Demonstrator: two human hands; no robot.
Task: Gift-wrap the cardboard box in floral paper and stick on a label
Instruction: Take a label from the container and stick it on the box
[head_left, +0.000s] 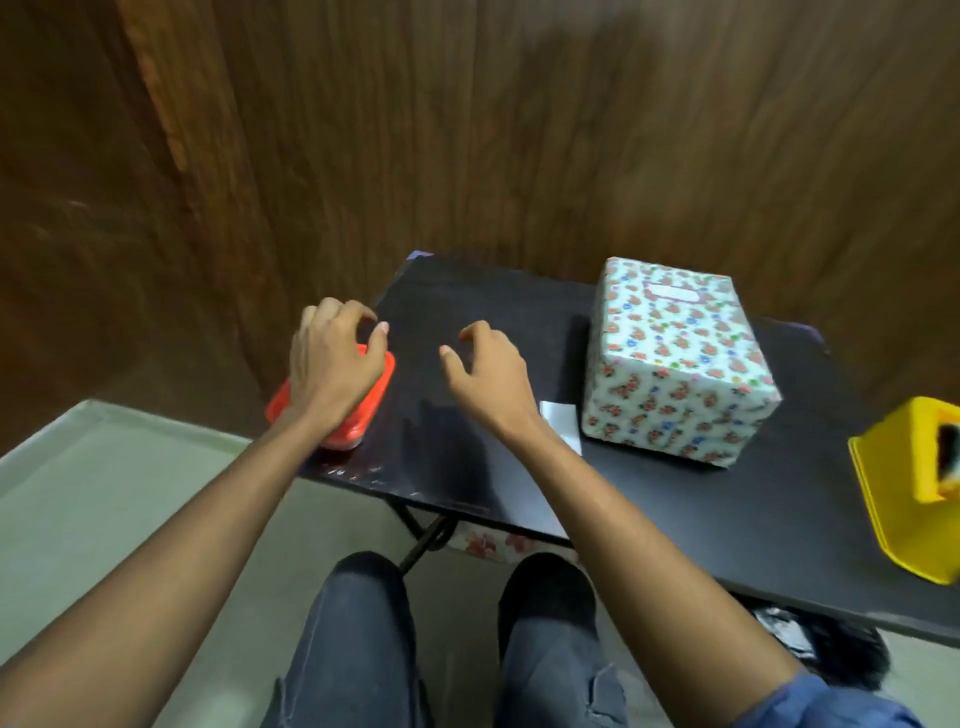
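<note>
Down at the lower left of the frame lies pale grey-green floor (104, 493), and above it a dark wood-panelled wall (363, 130) fills the whole upper half. Just left of centre, the left hand (332, 364) hovers over a red plastic container (382, 387) that sits at the left edge of the black table (649, 499); its fingers are curled loosely downward, thumb apart from them, and I cannot tell whether they touch the lid or grip anything. At the centre, the right hand (488, 376) hangs over bare tabletop, fingers relaxed and bent, holding nothing. Below both forearms, at the bottom middle, the person's knees in dark jeans (353, 639) point toward the table, and a scrap of floral paper (493, 545) shows under the table's near edge. Just beside the right wrist a small white slip of paper (563, 423) lies flat, touching or nearly touching the foot of the gift box (675, 374). That box stands upright right of centre, fully covered in pale paper with red and blue flowers, and a white label (670, 293) with a pinkish border is stuck on its top face toward the far edge. At the far right edge a yellow plastic holder (898, 499) stands on the table, well apart from the box, with something dark inside it that I cannot make out.
</note>
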